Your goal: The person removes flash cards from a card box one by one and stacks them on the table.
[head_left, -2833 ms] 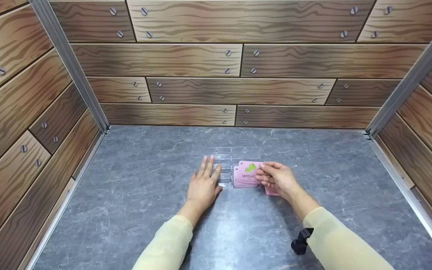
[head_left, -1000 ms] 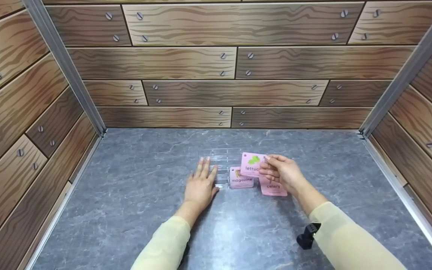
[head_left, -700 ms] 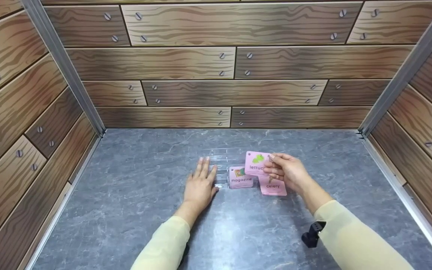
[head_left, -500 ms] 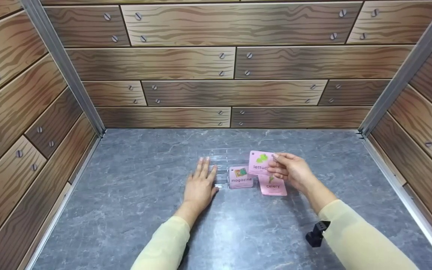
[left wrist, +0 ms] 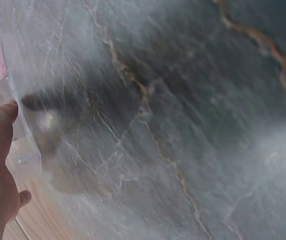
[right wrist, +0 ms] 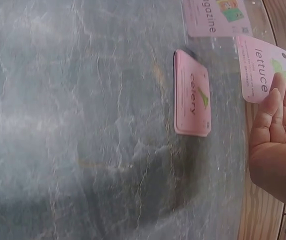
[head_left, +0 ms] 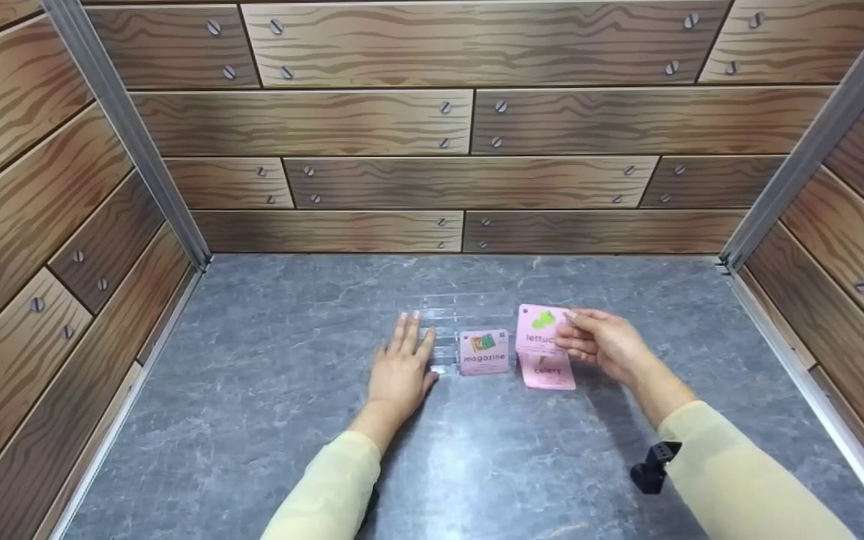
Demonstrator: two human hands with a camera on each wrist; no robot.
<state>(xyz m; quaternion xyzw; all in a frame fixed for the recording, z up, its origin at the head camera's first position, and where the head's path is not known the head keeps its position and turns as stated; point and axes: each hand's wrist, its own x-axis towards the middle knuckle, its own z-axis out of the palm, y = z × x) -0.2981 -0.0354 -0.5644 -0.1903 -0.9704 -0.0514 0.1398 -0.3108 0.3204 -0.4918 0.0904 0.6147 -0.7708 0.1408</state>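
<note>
My right hand [head_left: 606, 346] pinches a pink "lettuce" flashcard [head_left: 535, 330] at its right edge, raised above the surface. Just below it in the head view lies a pink "celery" flashcard [head_left: 549, 376], which the right wrist view shows on top of a small stack of cards [right wrist: 192, 95]. A "magazine" flashcard [head_left: 484, 360] lies to the left, on the right part of a clear plastic tray [head_left: 445, 341] with ridged divisions. My left hand [head_left: 400, 371] rests on the tray's left side, fingers straight and pointing away from me. The tray's left edge is hidden under that hand.
Grey marbled tabletop [head_left: 267, 352] spreads around the tray and cards. Wood-patterned panels [head_left: 372, 232] close off the back and both sides, with metal posts [head_left: 132, 142] at the corners. A small black device [head_left: 653, 469] hangs at the right sleeve.
My right hand has carried the lettuce card rightward, from over the magazine card to above the celery card. The magazine and celery cards are now uncovered to a greater extent. My left hand stays put.
</note>
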